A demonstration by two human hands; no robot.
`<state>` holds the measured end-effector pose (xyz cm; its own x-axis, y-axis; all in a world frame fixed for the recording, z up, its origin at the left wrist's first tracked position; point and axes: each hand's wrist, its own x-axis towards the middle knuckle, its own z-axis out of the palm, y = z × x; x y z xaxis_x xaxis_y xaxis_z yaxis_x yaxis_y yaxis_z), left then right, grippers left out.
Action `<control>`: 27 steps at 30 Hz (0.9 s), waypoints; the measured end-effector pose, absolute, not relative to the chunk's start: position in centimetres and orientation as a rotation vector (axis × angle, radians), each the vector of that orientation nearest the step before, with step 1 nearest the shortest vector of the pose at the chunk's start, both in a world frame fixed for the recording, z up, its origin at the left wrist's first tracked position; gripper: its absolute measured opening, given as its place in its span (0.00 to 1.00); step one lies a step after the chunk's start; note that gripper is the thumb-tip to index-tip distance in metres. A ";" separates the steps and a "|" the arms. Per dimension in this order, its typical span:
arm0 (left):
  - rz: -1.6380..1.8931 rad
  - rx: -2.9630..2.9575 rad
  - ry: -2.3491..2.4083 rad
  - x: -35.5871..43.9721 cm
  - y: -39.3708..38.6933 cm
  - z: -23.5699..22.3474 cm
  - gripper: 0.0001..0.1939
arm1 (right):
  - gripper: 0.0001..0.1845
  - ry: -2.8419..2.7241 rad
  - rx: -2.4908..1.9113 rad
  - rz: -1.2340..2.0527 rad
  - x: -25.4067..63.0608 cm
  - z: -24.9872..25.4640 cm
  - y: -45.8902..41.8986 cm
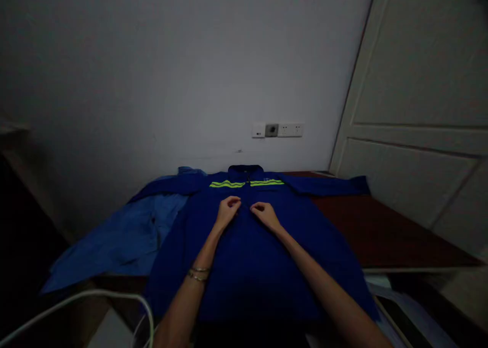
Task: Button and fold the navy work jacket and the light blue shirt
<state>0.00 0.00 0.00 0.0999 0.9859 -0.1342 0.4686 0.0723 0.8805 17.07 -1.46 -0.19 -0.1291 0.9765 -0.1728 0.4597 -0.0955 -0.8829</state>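
Observation:
A dark blue work jacket [251, 266] with yellow-green stripes across its chest lies spread out, its collar towards the wall and its sleeves out to both sides. My left hand [229, 209] is closed in a pinch at the left side of the jacket's front opening, just below the stripes. Opposite it, a short gap away, my right hand [266, 215] pinches the right side of the opening. The cloth between the fingertips is dark and hard to make out. Bracelets circle my left wrist.
A lighter blue garment [125, 231] lies under the jacket's left sleeve. The reddish-brown tabletop [385, 231] shows at the right. Wall sockets [290, 130] sit behind the collar. A white cable [95, 293] loops at the lower left. A pale door [415, 134] stands right.

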 end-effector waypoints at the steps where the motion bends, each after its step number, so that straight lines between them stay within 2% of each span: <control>1: 0.713 1.617 1.535 -0.2 -0.2 -0.3 0.20 | 0.16 -1.695 -1.574 1.108 17.4 -0.3 -1.6; 5: 0.269 1.892 1.612 -0.5 -0.9 -1.3 0.28 | 0.26 -2.060 -1.674 0.925 18.7 -0.7 -2.3; 7: -0.037 1.937 1.589 -0.5 -1.2 -1.8 0.29 | 0.32 -2.258 -1.792 0.928 19.2 -0.8 -2.8; 10: -0.246 1.954 1.546 -0.4 -1.0 -2.2 0.29 | 0.35 -2.442 -1.915 1.001 19.5 -1.0 -3.0; 27: -0.263 1.967 1.647 0.1 4.0 -6.0 0.30 | 0.36 -2.573 -1.939 0.955 19.5 -4.8 3.1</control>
<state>0.08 4.02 -6.00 0.2281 0.8446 -0.4844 0.9535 -0.0931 0.2866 19.55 3.15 -4.80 -0.3181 0.8113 -0.4905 0.9349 0.1825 -0.3043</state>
